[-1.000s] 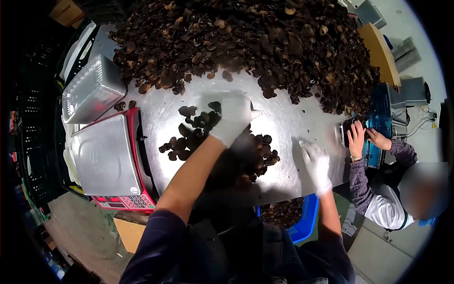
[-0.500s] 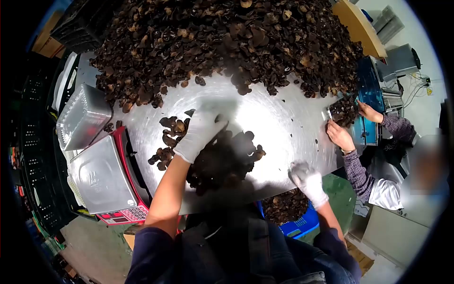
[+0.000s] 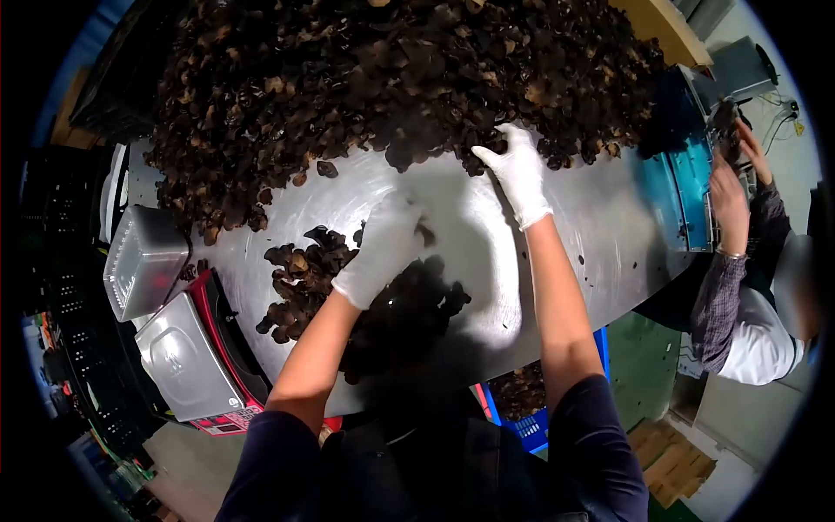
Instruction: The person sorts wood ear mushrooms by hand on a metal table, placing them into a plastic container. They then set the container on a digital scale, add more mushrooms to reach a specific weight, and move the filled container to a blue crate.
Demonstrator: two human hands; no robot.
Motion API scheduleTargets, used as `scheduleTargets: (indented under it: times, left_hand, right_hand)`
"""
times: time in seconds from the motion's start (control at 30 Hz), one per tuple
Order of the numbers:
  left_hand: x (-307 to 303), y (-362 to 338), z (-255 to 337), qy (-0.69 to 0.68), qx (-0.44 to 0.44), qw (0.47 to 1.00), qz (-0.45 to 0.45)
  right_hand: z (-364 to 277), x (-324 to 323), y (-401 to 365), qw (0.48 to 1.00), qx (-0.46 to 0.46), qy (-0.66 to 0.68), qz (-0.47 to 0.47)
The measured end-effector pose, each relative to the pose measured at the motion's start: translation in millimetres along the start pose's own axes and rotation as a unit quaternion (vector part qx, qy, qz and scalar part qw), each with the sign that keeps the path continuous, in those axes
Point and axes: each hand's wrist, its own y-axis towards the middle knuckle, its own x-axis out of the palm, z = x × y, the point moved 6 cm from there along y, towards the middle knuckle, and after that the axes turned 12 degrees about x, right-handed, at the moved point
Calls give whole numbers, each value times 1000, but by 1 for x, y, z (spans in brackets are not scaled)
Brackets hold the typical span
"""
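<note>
A large heap of dark dried mushrooms covers the far half of a steel table. My right hand, in a white glove, reaches to the heap's near edge and touches the mushrooms there, fingers spread. My left hand, also gloved, rests on a small separate pile of mushrooms near the table's front; its fingers are blurred and I cannot tell whether they hold anything.
A red scale with a steel pan stands at the left, a clear plastic box behind it. A blue basket with mushrooms sits below the front edge. Another person at the right handles a blue machine.
My right hand rose from the table's front edge and stretched forward to the big heap. The left hand stayed on the small pile. The view swung left.
</note>
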Motion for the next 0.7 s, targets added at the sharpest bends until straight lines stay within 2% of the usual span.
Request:
scheduleTargets:
  times: [0.03,0.07,0.1,0.13,0.2,0.23,0.27,0.33,0.37,0.4,0.43,0.47,0.53,0.57,0.6,0.63,0.67,0.7]
  left_hand:
    - [0,-8,2,-1,-2,1000,-6]
    - [-6,-14,6,-25,40,998,32]
    - [-12,-17,8,-48,83,993,71]
    - [-13,-17,-1,-51,84,993,70]
    - [-21,-18,-26,-79,30,984,154]
    - [-29,-14,-35,-102,-74,982,139]
    - [-28,-11,-52,-38,-117,983,139]
    - [-32,-1,-69,-16,-127,975,180]
    - [-33,2,-74,-16,-130,975,181]
    - [-36,6,-75,-10,-132,974,185]
    - [-36,9,-77,-6,-134,973,188]
    - [-37,12,-76,45,-62,967,243]
    - [-37,23,-71,-8,-79,964,253]
    - [-36,28,-63,5,-95,962,256]
    - [-35,33,-57,17,-111,959,260]
    - [-30,38,-61,53,-104,955,272]
    - [-23,34,-66,54,-103,955,272]
    - [-17,35,-69,55,-83,968,231]
  right_hand:
    - [-11,7,-2,1000,-5,5,-16]
    - [-14,8,-15,993,23,82,-76]
    - [-18,10,-30,997,-22,38,-66]
    - [-22,11,-45,996,-69,-7,-55]
    - [-26,10,-87,978,-207,6,-39]
    - [-29,12,-102,971,-227,-27,-66]
    - [-32,6,-112,971,-228,-26,-70]
    - [-32,-8,-122,981,-119,36,-152]
    - [-26,-15,-126,979,-73,120,-147]
    - [-17,-15,-123,979,-74,119,-149]
    - [-1,-17,-115,988,-41,111,-100]
    - [13,-18,-109,993,-6,102,-51]
    - [-4,-24,-90,994,-33,94,36]
    - [-21,-23,-90,988,-133,-6,79]
    - [-38,-18,-94,959,-231,-106,122]
    - [-22,5,-81,996,-79,3,40]
    - [-25,16,-89,989,-142,-29,-9]
    - [-30,28,-107,988,-136,-11,-66]
